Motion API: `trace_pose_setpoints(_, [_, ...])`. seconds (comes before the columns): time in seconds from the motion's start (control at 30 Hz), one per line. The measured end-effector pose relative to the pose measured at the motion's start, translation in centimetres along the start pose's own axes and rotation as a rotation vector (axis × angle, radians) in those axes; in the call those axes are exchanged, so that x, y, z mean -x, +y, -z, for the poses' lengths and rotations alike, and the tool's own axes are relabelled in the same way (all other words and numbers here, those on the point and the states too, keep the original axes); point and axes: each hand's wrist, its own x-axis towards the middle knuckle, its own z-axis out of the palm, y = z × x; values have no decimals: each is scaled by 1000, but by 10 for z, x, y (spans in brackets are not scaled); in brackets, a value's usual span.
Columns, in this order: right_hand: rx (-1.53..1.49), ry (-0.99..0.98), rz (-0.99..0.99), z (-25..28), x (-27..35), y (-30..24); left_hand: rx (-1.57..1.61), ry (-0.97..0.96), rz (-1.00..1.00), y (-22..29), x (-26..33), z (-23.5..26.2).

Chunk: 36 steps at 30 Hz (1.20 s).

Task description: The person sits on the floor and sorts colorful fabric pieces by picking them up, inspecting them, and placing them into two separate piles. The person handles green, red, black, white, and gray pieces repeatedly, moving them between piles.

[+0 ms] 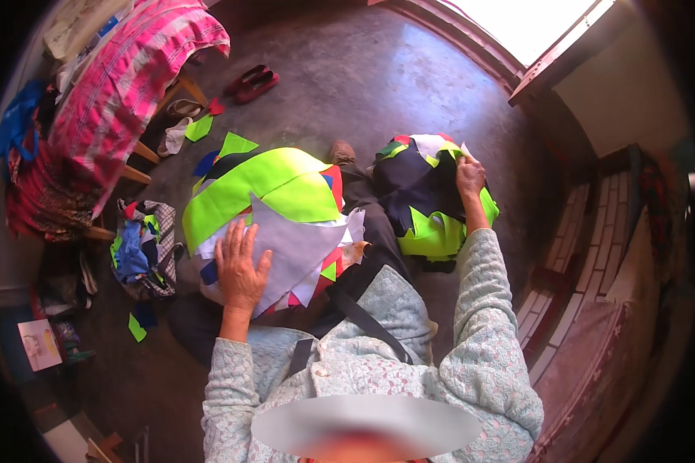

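Observation:
My left hand [242, 266] lies with its fingers spread on a grey piece of cloth [293, 243], the top of a large heap of fabric scraps. A broad neon yellow-green piece [266, 185] drapes over the far side of that heap, with white, red and blue scraps poking out at its edges. To the right stands a second, smaller heap with dark navy cloth [405, 185] and jagged neon scraps [432, 234]. At its right edge my right hand [469, 176] is closed on a neon fabric scrap [489, 205]; the fingertips are partly hidden.
A checked bag of scraps [158, 224] sits left of the large heap. A bed or bench under a pink plaid cover [143, 96] runs along the left wall. Dark red shoes [253, 83] lie on the floor beyond. White-slatted panels [579, 255] line the right side.

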Motion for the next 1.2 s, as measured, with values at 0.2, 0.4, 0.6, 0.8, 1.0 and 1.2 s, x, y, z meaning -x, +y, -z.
trace_pose_setpoints(0.2, [-1508,-59,-432,14,-33,60,15,11,-5,1,-1,-1])
trace_pose_setpoints(0.4, [-1881,-208,-433,45,-28,68,4,22,-2,0,0,-2])
trace_pose_setpoints(0.6, [-2105,-330,-274,77,-18,74,27,37,1,-2,2,-2])
trace_pose_setpoints(0.8, [-2122,-527,39,144,-31,73,49,41,18,-1,1,0])
trace_pose_setpoints(1.0, [-1964,-402,262,221,-36,16,69,71,-3,-2,4,-1])
trace_pose_setpoints(1.2, [-1766,-32,41,258,54,-139,78,88,4,-8,7,-7])
